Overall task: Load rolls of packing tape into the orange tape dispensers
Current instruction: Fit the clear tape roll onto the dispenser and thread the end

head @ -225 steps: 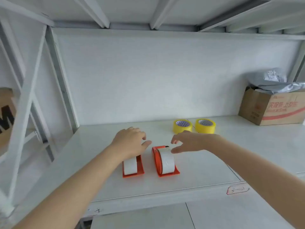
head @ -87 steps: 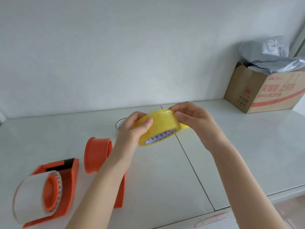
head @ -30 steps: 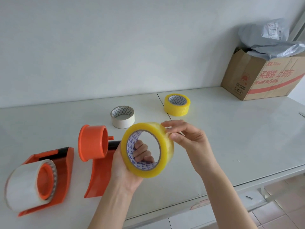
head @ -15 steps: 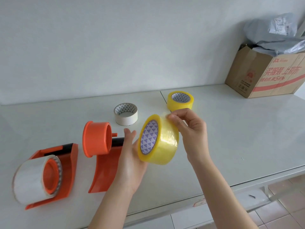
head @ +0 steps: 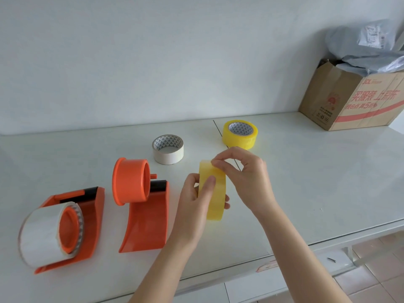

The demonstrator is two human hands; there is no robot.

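I hold a yellow tape roll (head: 215, 197) edge-on above the white shelf (head: 306, 182). My left hand (head: 195, 200) grips it from the left, thumb across its outer face. My right hand (head: 242, 171) pinches the roll's top edge with fingertips. To the left lies an orange dispenser (head: 146, 217) with a bare orange spool (head: 131, 181). Further left, a second orange dispenser (head: 87, 219) carries a white tape roll (head: 41, 232). A loose white roll (head: 168, 149) and another yellow roll (head: 240, 133) lie flat behind.
A cardboard box (head: 354, 99) with grey plastic bags (head: 369, 47) stands at the back right of the shelf. The shelf's front edge (head: 284, 254) runs diagonally below my arms, with tiled floor (head: 371, 276) beyond it. A white wall closes the back.
The yellow roll has turned from showing its patterned core to edge-on. My left hand shifted from under it to gripping its side, and my right fingertips moved onto its top edge.
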